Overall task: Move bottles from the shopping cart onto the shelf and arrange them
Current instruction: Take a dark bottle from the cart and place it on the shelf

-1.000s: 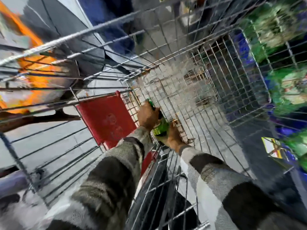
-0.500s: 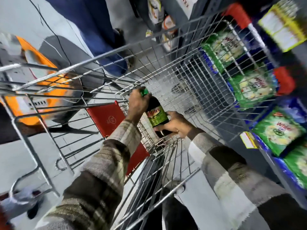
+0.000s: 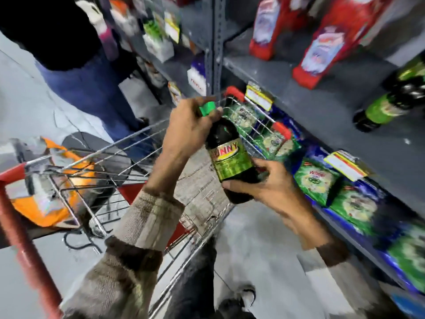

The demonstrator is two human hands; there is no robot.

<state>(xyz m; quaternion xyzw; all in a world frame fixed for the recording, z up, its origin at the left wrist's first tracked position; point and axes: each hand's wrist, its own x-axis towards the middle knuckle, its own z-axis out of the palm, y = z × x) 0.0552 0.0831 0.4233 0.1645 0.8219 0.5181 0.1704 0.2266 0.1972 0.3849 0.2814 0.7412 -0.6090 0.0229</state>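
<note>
A dark bottle (image 3: 230, 157) with a green label and green cap is held upright above the wire shopping cart (image 3: 128, 143). My left hand (image 3: 188, 130) grips its neck just below the cap. My right hand (image 3: 269, 183) wraps the lower body from the right. The grey shelf (image 3: 322, 107) runs along the right side. Another bottle of the same kind (image 3: 395, 100) lies tilted on that shelf at the far right.
Red refill packs (image 3: 326, 42) stand at the back of the shelf. Green packets (image 3: 317, 180) fill the lower shelf under yellow price tags. A person in blue jeans (image 3: 87, 84) stands beyond the cart. An orange item (image 3: 46, 199) lies left of the cart.
Both hands have lifted the bottle up out of the cart basket to above its rim. The view has swung up toward the shelf on the right.
</note>
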